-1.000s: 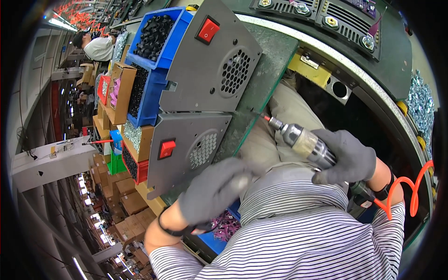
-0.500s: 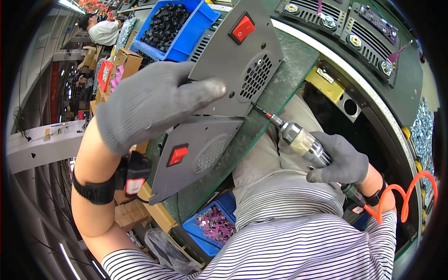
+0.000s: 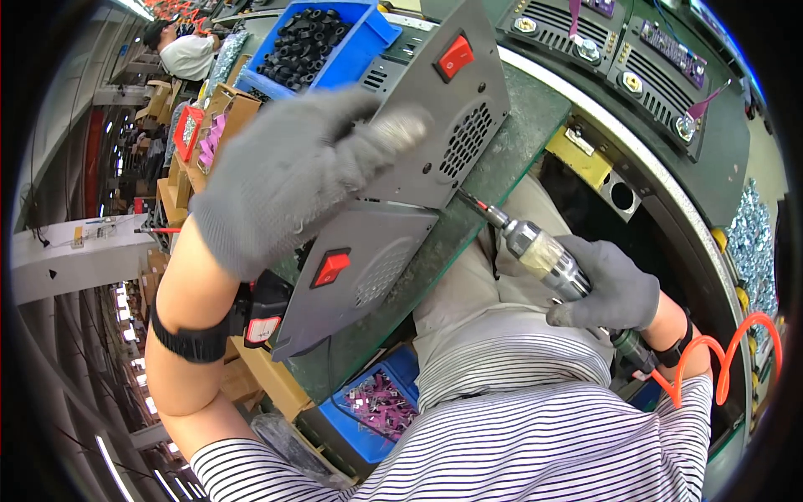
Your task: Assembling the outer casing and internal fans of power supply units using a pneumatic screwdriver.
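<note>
My left hand, in a grey glove, is at the left edge of an upright grey metal panel. Its thumb, slightly blurred, lies across the panel's front; the other fingers are mostly hidden. The panel carries a red rocker switch and a honeycomb vent. Gloved fingers of my right hand wrap round an air screwdriver with an orange coiled hose. Its bit points at the panel's lower right corner; contact is unclear. A second grey panel with a red switch stands nearer me.
Beyond the first panel, a blue bin holds black rubbery parts. A blue tray of purple and metal pieces sits below the green bench. Several vented panels stand at the far right. Another person is at far left.
My left hand and forearm have shifted right, and the upper panel appears slightly further right in view. The screwdriver remains nearly in place in my right hand.
</note>
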The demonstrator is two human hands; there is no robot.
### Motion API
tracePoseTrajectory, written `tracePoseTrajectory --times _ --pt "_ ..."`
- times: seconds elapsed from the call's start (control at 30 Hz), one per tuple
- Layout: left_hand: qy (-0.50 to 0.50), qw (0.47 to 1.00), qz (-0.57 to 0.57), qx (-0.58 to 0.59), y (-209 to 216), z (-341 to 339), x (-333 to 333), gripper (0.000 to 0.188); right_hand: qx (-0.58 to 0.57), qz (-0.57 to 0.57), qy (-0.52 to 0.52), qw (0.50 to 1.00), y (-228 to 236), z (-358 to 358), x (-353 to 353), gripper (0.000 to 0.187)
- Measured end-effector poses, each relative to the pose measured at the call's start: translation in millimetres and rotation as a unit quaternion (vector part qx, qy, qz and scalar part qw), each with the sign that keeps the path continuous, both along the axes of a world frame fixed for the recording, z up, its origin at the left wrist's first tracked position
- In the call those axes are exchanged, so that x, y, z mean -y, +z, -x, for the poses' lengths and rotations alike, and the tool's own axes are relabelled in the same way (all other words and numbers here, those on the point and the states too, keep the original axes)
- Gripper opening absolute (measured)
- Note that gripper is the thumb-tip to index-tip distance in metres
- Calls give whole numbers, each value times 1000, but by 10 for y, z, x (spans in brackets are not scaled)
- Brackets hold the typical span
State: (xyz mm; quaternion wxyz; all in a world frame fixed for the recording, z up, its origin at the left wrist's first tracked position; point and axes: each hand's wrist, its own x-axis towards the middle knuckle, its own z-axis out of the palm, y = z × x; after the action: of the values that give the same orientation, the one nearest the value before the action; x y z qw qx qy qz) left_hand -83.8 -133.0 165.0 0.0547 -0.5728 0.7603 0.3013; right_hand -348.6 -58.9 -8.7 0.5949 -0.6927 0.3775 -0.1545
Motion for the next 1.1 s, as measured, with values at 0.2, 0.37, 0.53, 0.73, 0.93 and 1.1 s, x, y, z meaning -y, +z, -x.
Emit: tracePoseTrajectory --times 0.2,0.37,0.53,0.73,0.93,1.1 --pt "53 947 201 -244 85 -91 -916 34 -1 -48 -14 999 134 189 -244 70" --pt "226 829 -304 -411 -638 -78 -1251 27 25 -59 -23 998 202 214 -409 70" --pt "343 687 -354 -534 -1391 -111 -1306 34 16 -82 -17 996 326 238 -567 70" --pt "326 668 -211 -634 -1683 18 -1301 26 3 -115 19 993 486 232 -697 71" --pt "301 677 -182 -647 -1733 39 -1258 25 -12 -120 21 992 539 180 -757 76" --pt "334 665 -204 -636 -1616 106 -1298 32 -1 -73 27 997 508 185 -755 77"
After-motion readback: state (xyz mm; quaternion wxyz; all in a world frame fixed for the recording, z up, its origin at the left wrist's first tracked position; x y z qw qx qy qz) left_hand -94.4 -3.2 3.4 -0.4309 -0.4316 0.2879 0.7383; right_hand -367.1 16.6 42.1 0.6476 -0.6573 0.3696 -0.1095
